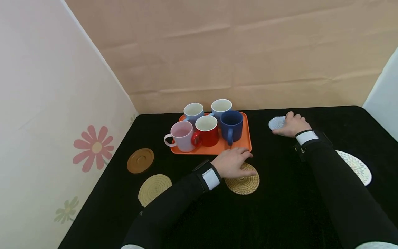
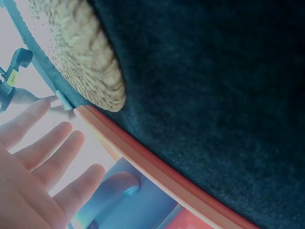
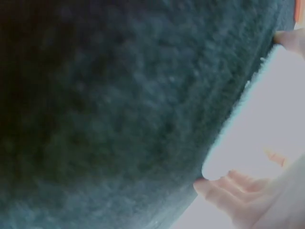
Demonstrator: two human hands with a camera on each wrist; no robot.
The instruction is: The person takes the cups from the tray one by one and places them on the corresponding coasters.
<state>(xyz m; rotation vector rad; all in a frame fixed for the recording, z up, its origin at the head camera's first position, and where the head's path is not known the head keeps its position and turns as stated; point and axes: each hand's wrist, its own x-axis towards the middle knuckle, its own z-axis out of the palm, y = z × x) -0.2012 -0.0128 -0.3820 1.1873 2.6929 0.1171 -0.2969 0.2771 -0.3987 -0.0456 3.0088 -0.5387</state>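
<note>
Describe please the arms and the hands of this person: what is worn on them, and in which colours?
The left sleeve and right sleeve are long and black. The left strap and right strap, also black, circle the wrists; each bears a white panel. The left hand and right hand are bare, without gloves.

I seem to be in a makeshift booth, whether in a home or a studio I cannot tell: creased brown paper (image 1: 230,52) rises behind the orange tray (image 1: 208,150), a white wall (image 1: 46,86) printed with flowers (image 1: 96,148) stands to its left, a plain pale wall (image 1: 385,100) to its right, and a black surface (image 1: 280,214) spreads beneath it.
</note>
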